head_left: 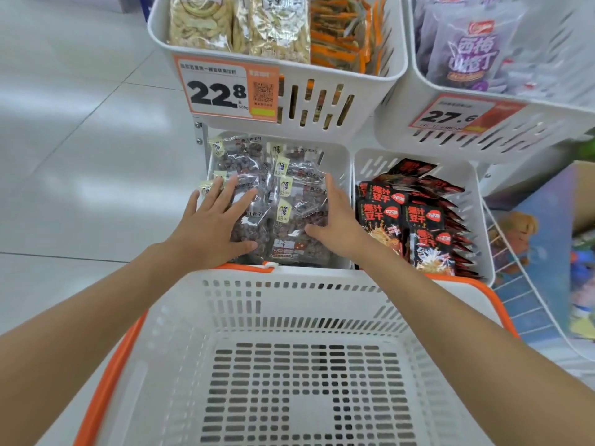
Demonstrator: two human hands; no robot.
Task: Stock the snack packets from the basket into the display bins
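The left hand [209, 225] lies palm-down, fingers [232, 193] straight and spread, pressing on the clear plastic snack packets of dark brown pieces [291, 188] piled in the lower left white slotted display bin [338, 159]. The right hand [338, 220] stands on edge against the pile's right side, fingers straight and together, thumb touching a packet. Both forearms reach forward over the white perforated plastic basket with orange handles [289, 288], just before the bin.
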